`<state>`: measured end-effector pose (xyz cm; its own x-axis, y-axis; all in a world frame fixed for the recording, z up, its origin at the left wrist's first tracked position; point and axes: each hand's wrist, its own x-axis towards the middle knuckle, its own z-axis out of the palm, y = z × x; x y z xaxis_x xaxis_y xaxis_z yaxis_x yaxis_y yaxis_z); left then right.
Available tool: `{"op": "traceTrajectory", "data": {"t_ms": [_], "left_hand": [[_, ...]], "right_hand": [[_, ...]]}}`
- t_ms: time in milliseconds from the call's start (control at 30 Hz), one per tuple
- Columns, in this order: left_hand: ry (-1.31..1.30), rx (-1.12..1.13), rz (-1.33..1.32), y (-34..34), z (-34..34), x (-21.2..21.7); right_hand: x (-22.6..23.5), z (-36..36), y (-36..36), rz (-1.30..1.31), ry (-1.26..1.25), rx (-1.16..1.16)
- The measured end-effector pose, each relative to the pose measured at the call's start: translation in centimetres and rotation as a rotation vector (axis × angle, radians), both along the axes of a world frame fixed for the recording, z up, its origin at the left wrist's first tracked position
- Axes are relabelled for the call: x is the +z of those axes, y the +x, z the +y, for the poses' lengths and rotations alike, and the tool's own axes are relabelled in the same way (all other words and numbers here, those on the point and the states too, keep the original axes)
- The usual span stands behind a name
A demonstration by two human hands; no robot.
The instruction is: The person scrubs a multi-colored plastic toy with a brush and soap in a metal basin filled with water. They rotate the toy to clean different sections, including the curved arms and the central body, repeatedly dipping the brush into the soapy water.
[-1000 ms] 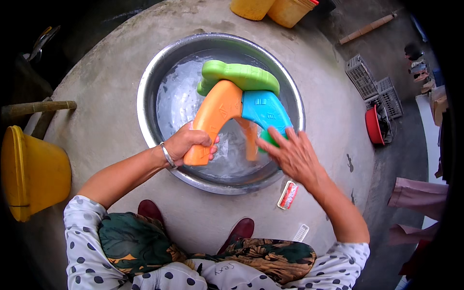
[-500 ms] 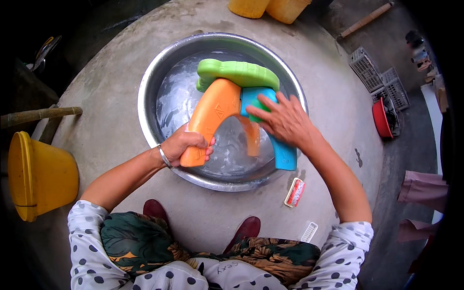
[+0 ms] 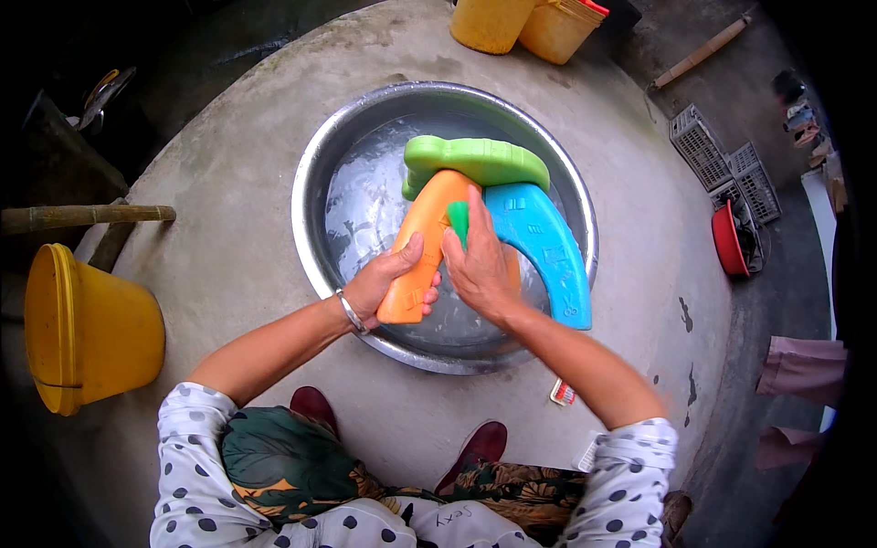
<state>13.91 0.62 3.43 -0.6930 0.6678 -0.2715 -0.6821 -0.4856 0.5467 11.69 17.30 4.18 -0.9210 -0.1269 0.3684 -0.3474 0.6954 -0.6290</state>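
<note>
Orange plastic piece (image 3: 422, 247), long and curved, lay across the steel basin (image 3: 315, 164) of water, joined at its far end to a green piece (image 3: 475, 160) and a blue piece (image 3: 544, 247). Left hand (image 3: 388, 283) was closed around the orange piece's near end, thumb on top. Right hand (image 3: 480, 265) lay flat on it, fingers bent over a small green scrubbing pad (image 3: 458, 219), not gripping the plastic itself. Judged stiff, light, and slippery when wet; the narrow near end looked the surest hold. Basin sat on a round concrete slab (image 3: 228, 247). A small red-and-white packet (image 3: 562, 393) lay flat by the basin's near-right rim; a pale wrapper (image 3: 585, 454) nearer the right sleeve. Yellow bucket (image 3: 82, 329) stood well left.
</note>
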Motion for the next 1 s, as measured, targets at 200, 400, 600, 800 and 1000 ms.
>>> {"op": "traceTrajectory", "data": {"t_ms": [200, 400, 600, 800, 1000], "left_hand": [[-0.106, 0.068, -0.002, 0.9, 0.5, 0.0], [-0.044, -0.004, 0.039, 0.2, 0.8, -1.2], [0.003, 0.092, -0.043, -0.6, 0.5, -0.8], [-0.036, 0.073, -0.067, 0.2, 0.3, -0.5], [-0.049, 0.181, -0.057, -0.2, 1.4, 0.3]], "right_hand": [[0.7, -1.7, -2.4, -0.228, 0.005, -0.146], [0.6, -2.4, -3.3, -0.12, 0.139, -0.133], [2.4, -3.0, 1.5, 0.16, 0.2, 0.272], [1.0, -2.2, -1.1, 0.216, 0.187, 0.249], [1.4, -1.4, -0.3, 0.219, 0.209, 0.309]]}}
